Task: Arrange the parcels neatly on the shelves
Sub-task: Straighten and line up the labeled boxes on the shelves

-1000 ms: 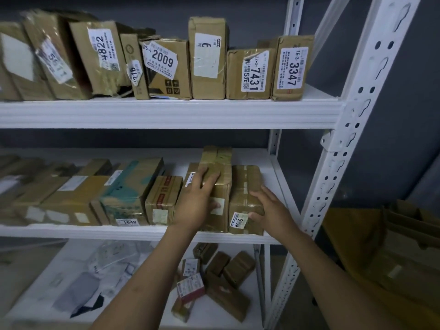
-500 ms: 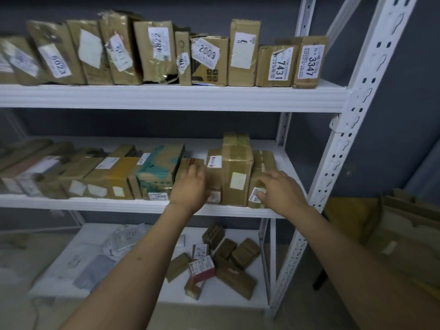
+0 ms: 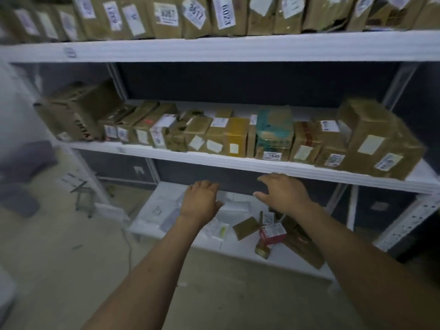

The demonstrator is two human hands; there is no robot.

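Both hands are empty, fingers loosely spread: my left hand (image 3: 200,202) and right hand (image 3: 284,194) hover just below the middle shelf (image 3: 214,161) and its white lip. Taped brown cardboard parcels (image 3: 238,136) stand in a row above and beyond them; small boxes (image 3: 272,232) and what seem to be pale flat mailers (image 3: 162,210) lie scattered on the bottom shelf (image 3: 233,246) beneath

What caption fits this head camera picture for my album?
Left hand and right hand reach toward loose parcels on the bottom shelf.
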